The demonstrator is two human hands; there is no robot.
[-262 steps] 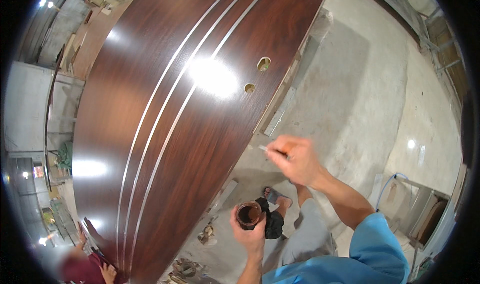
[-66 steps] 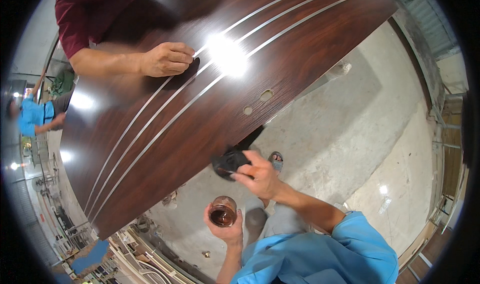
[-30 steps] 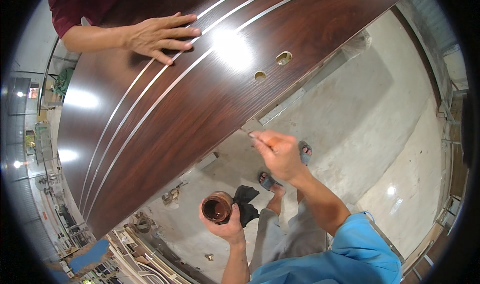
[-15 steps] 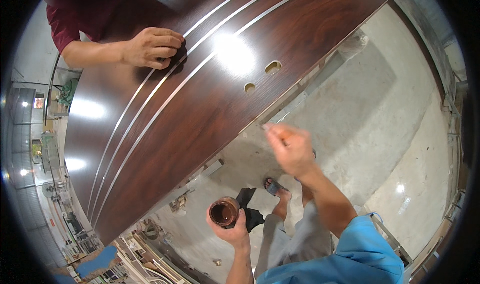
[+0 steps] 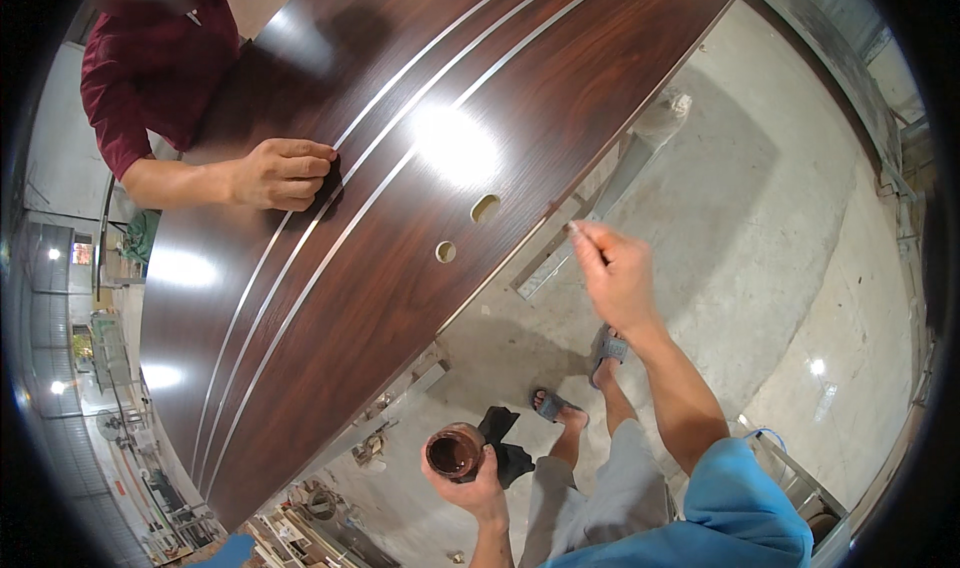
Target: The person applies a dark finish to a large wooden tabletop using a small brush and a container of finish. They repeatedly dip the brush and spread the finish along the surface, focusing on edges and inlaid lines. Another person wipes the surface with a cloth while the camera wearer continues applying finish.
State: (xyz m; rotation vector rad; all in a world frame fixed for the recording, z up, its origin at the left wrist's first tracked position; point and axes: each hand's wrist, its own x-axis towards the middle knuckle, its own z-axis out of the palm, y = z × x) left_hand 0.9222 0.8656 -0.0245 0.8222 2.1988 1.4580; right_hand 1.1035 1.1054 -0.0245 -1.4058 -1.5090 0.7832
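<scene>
My left hand [image 5: 475, 488] is wrapped around a glass jar [image 5: 454, 452] with dark reddish-brown liquid in it. A black cloth [image 5: 505, 448] hangs beside the jar, against the same hand. My right hand [image 5: 618, 273] is closed in a pinch just off the near edge of a large, dark wood-grain door panel [image 5: 400, 258]. A small pale tip shows at its fingertips; the rest of what it holds is hidden. Three silver strips curve along the panel, and two cut-outs, one oval [image 5: 486, 208] and one round [image 5: 446, 252], lie near its edge.
Across the panel a person in a maroon shirt [image 5: 150, 78] rests one hand [image 5: 285, 173] on the strips. A metal bar [image 5: 560, 253] shows under the panel's edge. Wood scraps [image 5: 300, 538] lie at the lower left. My sandalled feet stand on the concrete floor [image 5: 740, 238].
My right hand has moved right and slightly up, still closed. The panel sits lower left in view around the cut-outs. The other person's hand has shifted down-left; my left hand keeps the jar.
</scene>
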